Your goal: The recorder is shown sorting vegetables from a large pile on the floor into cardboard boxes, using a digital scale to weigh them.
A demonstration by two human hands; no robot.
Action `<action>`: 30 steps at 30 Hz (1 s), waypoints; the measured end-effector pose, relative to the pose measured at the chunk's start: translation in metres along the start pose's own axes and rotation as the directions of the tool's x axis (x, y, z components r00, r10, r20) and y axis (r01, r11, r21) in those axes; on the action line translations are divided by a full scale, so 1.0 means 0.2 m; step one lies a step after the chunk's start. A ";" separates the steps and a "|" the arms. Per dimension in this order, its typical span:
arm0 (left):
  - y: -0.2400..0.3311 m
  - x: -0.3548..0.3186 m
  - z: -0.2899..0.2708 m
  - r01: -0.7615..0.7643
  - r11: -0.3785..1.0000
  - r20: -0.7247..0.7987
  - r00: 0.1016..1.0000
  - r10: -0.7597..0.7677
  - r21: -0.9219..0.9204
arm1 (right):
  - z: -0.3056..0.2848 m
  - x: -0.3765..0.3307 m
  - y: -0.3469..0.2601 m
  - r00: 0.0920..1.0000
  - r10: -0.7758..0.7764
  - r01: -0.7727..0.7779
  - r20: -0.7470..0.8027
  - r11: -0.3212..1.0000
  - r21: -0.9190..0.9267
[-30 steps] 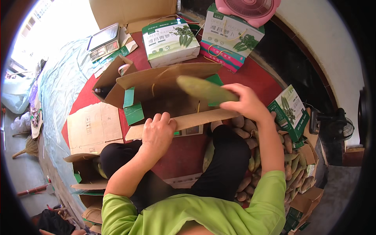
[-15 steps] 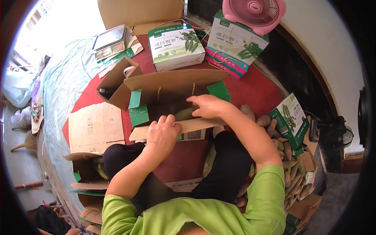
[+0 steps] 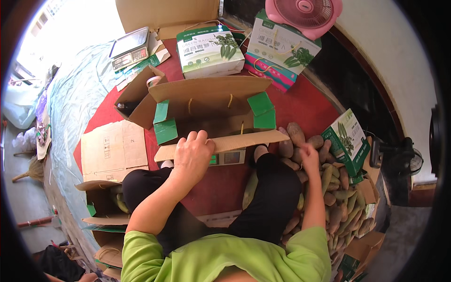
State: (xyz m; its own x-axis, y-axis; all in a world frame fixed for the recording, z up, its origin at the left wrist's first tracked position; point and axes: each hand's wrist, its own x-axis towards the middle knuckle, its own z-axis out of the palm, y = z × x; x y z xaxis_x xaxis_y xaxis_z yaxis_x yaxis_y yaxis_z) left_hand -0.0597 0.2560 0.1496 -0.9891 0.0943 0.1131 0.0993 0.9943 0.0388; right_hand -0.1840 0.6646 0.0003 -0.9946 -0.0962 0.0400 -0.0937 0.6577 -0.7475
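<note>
An open cardboard carton [image 3: 211,87] with green corner tabs and yellow cord handles stands in front of me. My left hand [image 3: 193,152] is closed over its near flap [image 3: 256,139], fingers on top. Little of the carton's inside shows behind that flap. Beneath the flap a digital scale [image 3: 232,157] with a green-lit display is partly visible. My right hand [image 3: 310,159] hovers over brownish root vegetables [image 3: 296,134] to the right of the carton, its fingers apart and nothing visible in them. Long green radishes [image 3: 345,193] lie heaped beside that forearm.
Printed boxes [image 3: 211,51] stand at the back, with a pink fan [image 3: 304,14] on the right one. Another scale [image 3: 130,49] is at the back left. A flattened cardboard sheet [image 3: 114,150] and open cartons [image 3: 101,202] lie to my left. A green-white box [image 3: 346,141] leans beside the heap.
My right hand has left the carton's inside and moved right, over the root vegetables. The left hand stays on the near flap. The radish seen inside the carton earlier is now mostly hidden.
</note>
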 end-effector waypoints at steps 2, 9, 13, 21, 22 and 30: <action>0.00 0.00 0.00 0.016 1.000 -0.021 1.000 -0.016 0.006 | 0.02 -0.23 0.33 0.991 0.136 -0.134 0.002 0.981 -0.139; 0.00 -0.04 0.01 0.002 0.999 -0.099 0.995 0.001 0.033 | 0.18 -1.01 0.76 0.798 0.600 -0.593 -0.065 0.759 -0.268; -0.01 -0.02 0.03 -0.014 1.000 -0.089 0.996 0.014 0.004 | 0.35 -1.31 1.17 0.861 0.507 -0.505 0.029 0.861 -0.061; 0.03 0.00 0.00 0.059 0.997 -0.025 0.998 -0.058 0.048 | 0.61 -1.41 1.06 0.823 0.495 -0.427 0.281 0.863 -0.270; 0.04 0.00 0.01 0.051 0.997 -0.021 0.999 -0.050 0.050 | 0.62 -1.41 1.05 0.813 0.520 -0.455 0.263 0.849 -0.270; 0.06 0.00 0.01 0.091 0.989 0.031 0.995 -0.096 0.115 | 0.52 -1.23 0.78 0.627 0.775 -0.779 -0.072 0.623 -0.073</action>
State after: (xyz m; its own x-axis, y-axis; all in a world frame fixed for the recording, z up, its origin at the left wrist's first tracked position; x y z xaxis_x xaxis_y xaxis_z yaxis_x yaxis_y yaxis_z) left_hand -0.0579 0.2682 0.1472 -0.9970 0.0004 0.0776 -0.0047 0.9979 -0.0651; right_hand 0.0501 0.7133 -0.1958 -0.7000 0.5033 -0.5067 0.7126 0.5393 -0.4487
